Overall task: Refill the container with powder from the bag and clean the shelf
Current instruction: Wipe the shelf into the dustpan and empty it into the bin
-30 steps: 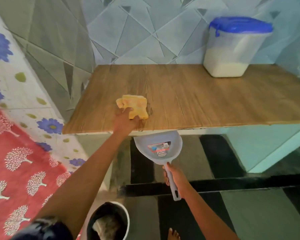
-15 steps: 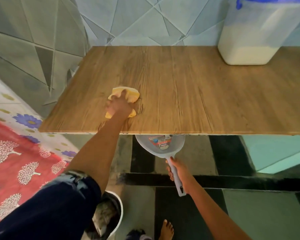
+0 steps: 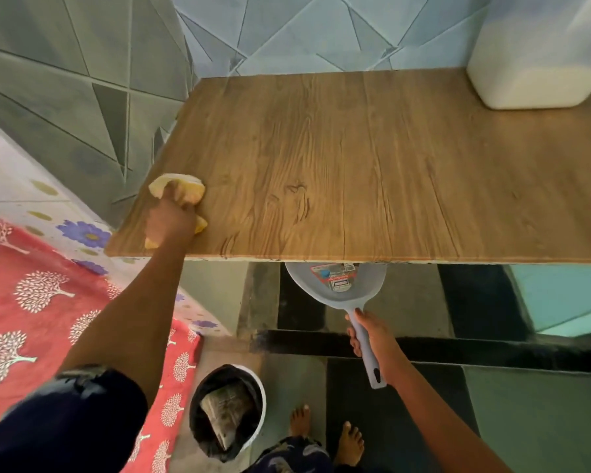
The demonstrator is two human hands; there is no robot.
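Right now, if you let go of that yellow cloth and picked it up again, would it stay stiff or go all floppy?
Probably floppy: the cloth is bunched into soft folds under the left hand. It likely weighs little, since it squashes easily against the shelf. It shouldn't roll or slide far by itself, being limp and lying flat on the wood.

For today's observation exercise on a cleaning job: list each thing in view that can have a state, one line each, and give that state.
Left hand: shut on the yellow cloth, pressing it on the shelf's front-left corner.
Right hand: shut on the dustpan handle.
Dustpan: held below the shelf's front edge, its front hidden under the shelf.
Shelf: no powder visible on it.
Container: upright, partly filled with white powder; top out of frame.
Bin: open, lined, holds a crumpled bag.
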